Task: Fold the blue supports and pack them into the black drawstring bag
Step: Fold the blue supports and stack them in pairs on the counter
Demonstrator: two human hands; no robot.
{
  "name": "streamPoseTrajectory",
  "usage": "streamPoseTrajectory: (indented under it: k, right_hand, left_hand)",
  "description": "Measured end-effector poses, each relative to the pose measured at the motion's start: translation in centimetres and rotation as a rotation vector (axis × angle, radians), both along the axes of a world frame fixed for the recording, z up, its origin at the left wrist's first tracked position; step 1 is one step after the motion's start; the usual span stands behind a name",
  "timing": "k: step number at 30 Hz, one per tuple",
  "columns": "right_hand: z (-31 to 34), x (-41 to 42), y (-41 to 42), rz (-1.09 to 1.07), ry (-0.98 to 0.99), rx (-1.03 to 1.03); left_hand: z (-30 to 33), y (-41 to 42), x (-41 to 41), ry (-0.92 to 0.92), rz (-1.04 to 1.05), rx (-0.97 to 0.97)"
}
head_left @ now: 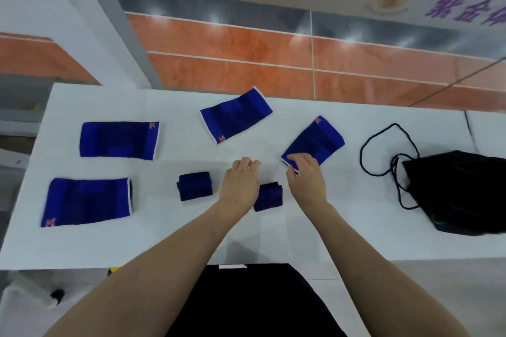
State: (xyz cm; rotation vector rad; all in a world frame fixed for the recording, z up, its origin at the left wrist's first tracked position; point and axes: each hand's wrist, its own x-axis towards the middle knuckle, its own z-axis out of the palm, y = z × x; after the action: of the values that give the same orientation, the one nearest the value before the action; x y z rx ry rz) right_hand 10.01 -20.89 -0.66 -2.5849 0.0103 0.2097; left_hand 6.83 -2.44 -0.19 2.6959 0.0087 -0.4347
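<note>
Several blue supports lie flat on the white table (pixel 342 227): one at far left (pixel 119 140), one at near left (pixel 86 201), one at the back centre (pixel 235 115), and one right of centre (pixel 315 142). My right hand (pixel 305 175) pinches the near corner of that right support. My left hand (pixel 241 180) hovers with fingers apart, holding nothing. Two folded supports sit near the hands, one to the left (pixel 194 186) and one between my wrists (pixel 268 197), partly hidden. The black drawstring bag (pixel 460 191) lies at the right.
The bag's black cord (pixel 383 150) loops across the table toward the middle. The table's near edge runs just ahead of my dark-clothed body. An orange and grey floor lies beyond the far edge.
</note>
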Motion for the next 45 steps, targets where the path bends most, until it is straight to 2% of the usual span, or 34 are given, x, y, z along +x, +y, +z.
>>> streamPoseTrajectory:
  k: [5,9,18,23,26,31,37,41,45]
  right_hand:
    - [-1.3,3.1,-5.7,0.03,0.057,-0.088]
    - [-3.0,5.1,-7.9,0.148,0.163,-0.239]
    - [-5.1,7.6,-8.5,0.221,0.199,-0.251]
    - [-5.8,8.1,-9.0,0.261,0.169,-0.249]
    - [-6.2,7.6,-9.5,0.265,0.117,-0.205]
    - [-6.4,6.3,-10.1,0.233,0.009,-0.151]
    - [-6.0,5.6,-10.9,0.213,0.04,-0.141]
    - [-5.4,7.5,-11.1,0.082,-0.004,-0.122]
    - [-5.0,10.5,-11.6,0.043,0.141,-0.252]
  left_hand:
    - [-1.4,-5.1,2.8,0.068,0.02,0.019]
    - [-2.5,-7.4,4.9,0.09,0.021,0.057]
    - [-4.2,-4.7,11.3,0.066,0.253,0.211]
    - [-5.8,-3.7,12.3,0.146,0.215,0.256]
    - [-6.5,-3.6,11.6,0.116,0.127,0.281]
    - [-5.5,-4.4,9.5,0.127,0.019,0.218]
    - [-5.5,-4.3,8.2,0.115,-0.1,0.17]
    - [-5.5,-5.2,8.3,0.108,-0.11,0.189]
    - [-5.1,-6.8,7.9,0.038,-0.091,0.176]
